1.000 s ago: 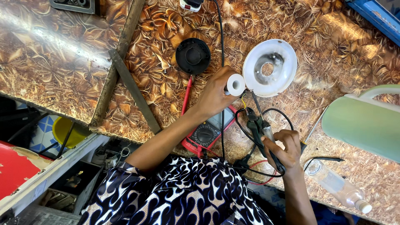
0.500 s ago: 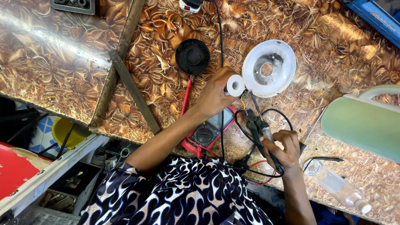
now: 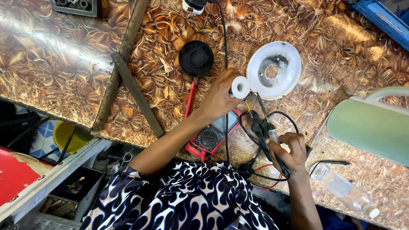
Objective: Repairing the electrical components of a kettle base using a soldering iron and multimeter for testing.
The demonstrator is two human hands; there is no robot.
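Two bare hands are working over one brown, floral-patterned worktop (image 3: 349,51). The left hand (image 3: 219,96) is gripping one small white plastic ring-shaped fitting (image 3: 240,87), fingers wrapped round it, and holding it just beside the rim of one white round dish-shaped plastic housing (image 3: 274,70), which is lying open side up on the worktop with a hole at its middle. The right hand (image 3: 289,151) is clenching round the dark handles of one pair of pliers (image 3: 264,132), whose tip is pointing up toward the fitting; thin wires, one of them yellow, are running between the fitting and the pliers' tip.

One red-cased multimeter with a round dial (image 3: 211,136) is lying under the left wrist, partly hidden by it. One red probe lead (image 3: 190,98) is stretching from it toward one black round plastic cap (image 3: 196,58). Black cables (image 3: 245,127) are looping around the pliers; I cannot count them surely.

One pale green plastic jug (image 3: 370,127) is standing at the right edge, and one clear plastic bottle (image 3: 345,189) is lying below it. One yellow bowl (image 3: 64,136) is showing beneath the bench at the left.
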